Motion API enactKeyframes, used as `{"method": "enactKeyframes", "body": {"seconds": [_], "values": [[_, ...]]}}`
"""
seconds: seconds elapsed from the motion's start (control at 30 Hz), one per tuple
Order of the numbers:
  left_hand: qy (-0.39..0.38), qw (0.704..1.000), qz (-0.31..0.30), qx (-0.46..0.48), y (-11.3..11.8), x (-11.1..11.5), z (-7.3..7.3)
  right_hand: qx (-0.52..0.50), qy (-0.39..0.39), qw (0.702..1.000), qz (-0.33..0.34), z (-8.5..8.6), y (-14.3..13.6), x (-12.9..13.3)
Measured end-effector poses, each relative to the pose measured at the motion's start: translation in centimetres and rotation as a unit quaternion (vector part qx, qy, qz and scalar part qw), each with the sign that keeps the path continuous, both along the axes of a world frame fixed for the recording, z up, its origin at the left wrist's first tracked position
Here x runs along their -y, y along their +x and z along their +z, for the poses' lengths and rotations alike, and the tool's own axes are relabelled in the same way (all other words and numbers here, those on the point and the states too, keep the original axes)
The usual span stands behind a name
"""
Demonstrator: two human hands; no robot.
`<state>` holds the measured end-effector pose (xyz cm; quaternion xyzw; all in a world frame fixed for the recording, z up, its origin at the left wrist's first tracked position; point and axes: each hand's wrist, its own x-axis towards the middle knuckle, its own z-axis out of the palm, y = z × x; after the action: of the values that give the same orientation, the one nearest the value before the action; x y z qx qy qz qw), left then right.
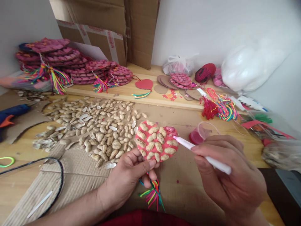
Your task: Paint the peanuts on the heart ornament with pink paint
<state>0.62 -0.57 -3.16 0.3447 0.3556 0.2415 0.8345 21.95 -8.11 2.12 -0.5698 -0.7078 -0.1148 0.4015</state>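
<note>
"Two hands are working, so where is the heart (156, 140) sitting?"

"It is sitting in the left hand (125, 177): the thumb is pressing its lower rim from the front, and other fingers are curling behind and below it."

"And the right hand (238, 183)?"

"To the right of the heart, its fingers are gripping a brush (188, 144), whose tip is touching the heart beside a pink nut (170, 129) at the upper right. A tassel (152, 194) is hanging below the heart, a paint cup (196, 137) is standing just to its right, and loose nuts (116, 144) are lying to its left."

"Any writing?"

"Red print is running along the tape (110, 42) on a carton (98, 40) well behind the heart, but it is looking too small to read."
</note>
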Motion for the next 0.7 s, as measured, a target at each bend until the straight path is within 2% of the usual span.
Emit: {"method": "enactKeyframes", "body": {"seconds": [0.07, 0.27, 0.47, 0.63, 0.7], "values": [[0.003, 1.0, -0.001, 0.002, -0.03, 0.02, -0.09, 0.014, -0.005, 1.0, 0.006, 0.0, -0.02, -0.07], [0.004, 1.0, -0.001, 0.011, -0.04, -0.07, -0.07, -0.001, 0.012, 0.999, -0.031, -0.06, 0.23, 0.08], [0.002, 1.0, 0.0, 0.014, -0.05, -0.09, -0.01, 0.009, -0.002, 1.0, 0.008, -0.04, 0.2, 0.03], [0.0, 1.0, 0.0, 0.004, 0.08, -0.12, -0.04, 0.007, 0.012, 0.999, -0.035, -0.08, 0.35, 0.11], [0.003, 1.0, 0.0, 0.009, 0.07, -0.15, -0.02, -0.008, 0.012, 0.999, -0.029, -0.1, 0.3, 0.14]]}}
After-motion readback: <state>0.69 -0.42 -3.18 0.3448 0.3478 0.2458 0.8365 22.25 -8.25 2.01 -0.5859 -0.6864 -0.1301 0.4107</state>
